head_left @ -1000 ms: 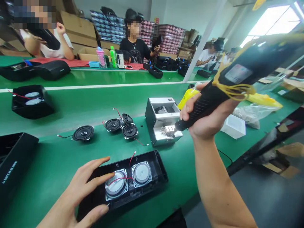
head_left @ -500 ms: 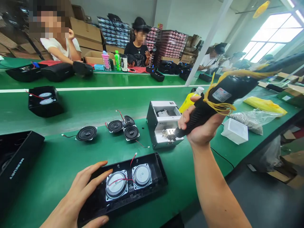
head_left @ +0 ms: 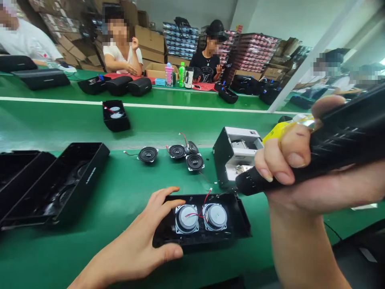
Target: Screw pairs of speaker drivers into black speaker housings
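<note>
My left hand (head_left: 141,241) rests on the left end of a black speaker housing (head_left: 237,222) on the green table, fingers spread, thumb at its front edge. Two silver speaker drivers (head_left: 200,217) with a red wire sit inside the housing. My right hand (head_left: 300,172) is closed round a black electric screwdriver (head_left: 331,148). Its tip hangs above the housing's right rear corner, in front of a grey screw feeder box (head_left: 237,156).
Three loose black speaker drivers (head_left: 177,151) lie behind the housing. Open black housings (head_left: 57,180) lie at the left, another (head_left: 116,116) on the belt. Across the green conveyor (head_left: 180,120) several people sit with speakers, bottles (head_left: 182,74) and stacked boxes behind.
The view has swung left and closer. My right hand has brought the screwdriver from the feeder box down toward the housing. My left hand stays on the housing.
</note>
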`<state>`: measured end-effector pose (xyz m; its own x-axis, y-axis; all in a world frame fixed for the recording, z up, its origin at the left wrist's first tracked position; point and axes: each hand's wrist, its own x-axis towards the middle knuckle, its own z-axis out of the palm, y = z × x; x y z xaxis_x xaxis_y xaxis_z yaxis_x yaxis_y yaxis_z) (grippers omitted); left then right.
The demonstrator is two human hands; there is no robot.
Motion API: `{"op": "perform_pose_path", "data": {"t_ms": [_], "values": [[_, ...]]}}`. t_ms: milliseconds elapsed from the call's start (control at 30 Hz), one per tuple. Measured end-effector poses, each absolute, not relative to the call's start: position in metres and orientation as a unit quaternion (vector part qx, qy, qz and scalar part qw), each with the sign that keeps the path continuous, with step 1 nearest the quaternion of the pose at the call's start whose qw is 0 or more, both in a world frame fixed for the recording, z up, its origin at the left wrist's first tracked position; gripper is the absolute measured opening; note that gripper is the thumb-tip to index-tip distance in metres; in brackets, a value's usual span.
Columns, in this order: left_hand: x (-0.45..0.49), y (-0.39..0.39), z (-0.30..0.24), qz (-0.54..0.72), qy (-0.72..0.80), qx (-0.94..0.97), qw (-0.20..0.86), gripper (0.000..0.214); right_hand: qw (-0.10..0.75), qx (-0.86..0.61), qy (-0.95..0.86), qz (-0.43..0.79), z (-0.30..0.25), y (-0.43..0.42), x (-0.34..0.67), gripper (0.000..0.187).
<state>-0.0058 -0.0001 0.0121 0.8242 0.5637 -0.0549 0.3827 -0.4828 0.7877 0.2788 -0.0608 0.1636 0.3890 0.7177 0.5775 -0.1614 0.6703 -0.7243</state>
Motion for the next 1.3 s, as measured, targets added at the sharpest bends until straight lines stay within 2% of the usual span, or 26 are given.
{"op": "perform_pose_path", "data": {"t_ms": [100,200,333,500,600,1100,1300], "values": [[-0.001,0.007,0.021,0.117,0.307,0.839,0.434,0.049,0.764,-0.280,-0.465,0.349,0.160,-0.046,0.246,0.055],[0.006,0.010,0.024,0.120,0.317,0.845,0.413,0.043,0.755,-0.262,-0.464,0.381,0.141,-0.030,0.221,0.058],[0.015,0.009,0.030,0.140,0.324,0.837,0.419,0.047,0.749,-0.223,-0.484,0.394,0.111,-0.014,0.204,0.066],[0.020,0.007,0.032,0.138,0.368,0.808,0.439,0.076,0.738,-0.231,-0.491,0.401,0.091,-0.007,0.197,0.070],[0.023,0.005,0.028,0.130,0.399,0.787,0.451,0.085,0.732,-0.243,-0.493,0.403,0.084,-0.006,0.194,0.069],[0.030,0.007,0.034,0.077,0.438,0.778,0.444,0.072,0.709,-0.301,-0.507,0.388,0.065,0.000,0.192,0.064],[0.030,0.008,0.033,0.076,0.432,0.780,0.446,0.071,0.704,-0.281,-0.525,0.388,0.061,0.003,0.193,0.066]]}}
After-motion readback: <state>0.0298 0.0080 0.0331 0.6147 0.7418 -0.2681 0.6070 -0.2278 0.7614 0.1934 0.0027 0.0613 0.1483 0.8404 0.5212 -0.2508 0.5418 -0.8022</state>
